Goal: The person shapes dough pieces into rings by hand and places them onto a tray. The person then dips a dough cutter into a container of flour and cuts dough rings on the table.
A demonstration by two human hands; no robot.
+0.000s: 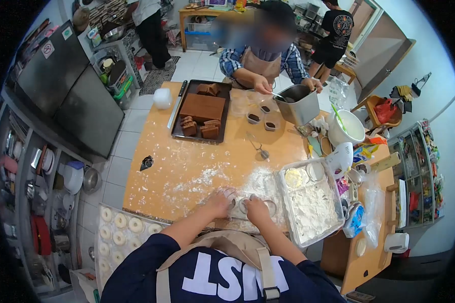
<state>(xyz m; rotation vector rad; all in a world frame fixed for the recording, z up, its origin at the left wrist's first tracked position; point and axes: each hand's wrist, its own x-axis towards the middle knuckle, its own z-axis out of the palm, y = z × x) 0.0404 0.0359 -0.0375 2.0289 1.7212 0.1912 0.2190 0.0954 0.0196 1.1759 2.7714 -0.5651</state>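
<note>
In the lower centre of the frame, the left hand (219,203) and right hand (258,210) curl low over pale dough (239,210) on the floury table (187,154); whether either grips it I can't tell. Dough rings (117,220) fill the lower left.

Left hand (220,203), area beneath its palm hidden; right hand (258,210), covering part of a pale round (243,206), the exact hold too small to tell; dough rings (135,225), their tray (111,243) partly behind the left sleeve (146,262). Tin (302,113), contents too dark to tell; person in checked shirt (293,63), face blurred; person in black trousers (154,38), head cut off by top edge. Blue-white packet (357,219), lettering too small; shelf goods (417,197), indistinct; shirt lettering (203,278), partly behind apron strap (265,265).
</note>
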